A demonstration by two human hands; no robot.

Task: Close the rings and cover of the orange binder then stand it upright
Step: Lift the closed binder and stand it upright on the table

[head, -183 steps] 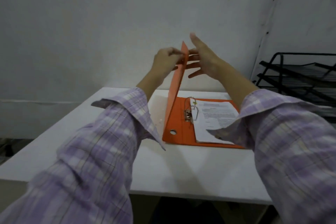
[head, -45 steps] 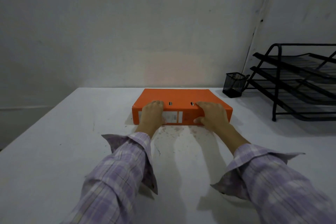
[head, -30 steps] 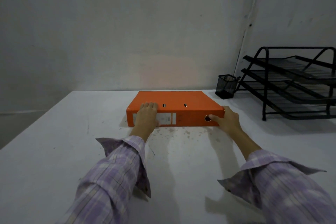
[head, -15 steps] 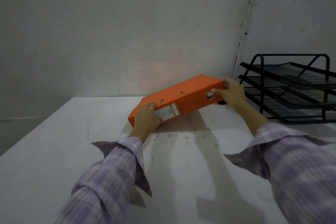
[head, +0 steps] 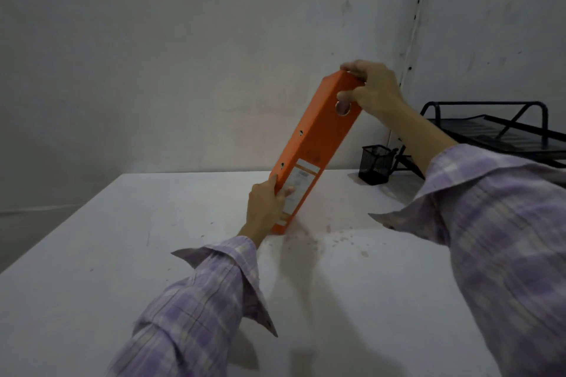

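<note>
The orange binder is closed and tilted steeply, its top leaning to the right, with its lower end resting on the white table. Its spine faces me, showing a white label and a round finger hole. My left hand grips the lower end of the spine, thumb across the label. My right hand holds the raised top end, fingers curled over the top edge and thumb by the finger hole.
A black mesh pen cup stands at the back right of the table. Behind it a black wire paper tray rack fills the right corner. A grey wall runs close behind the table's far edge.
The binder was shut and lay flat with its spine toward me. Since then my right hand has lifted the right end high, pivoting the binder on its left end under my left hand.
</note>
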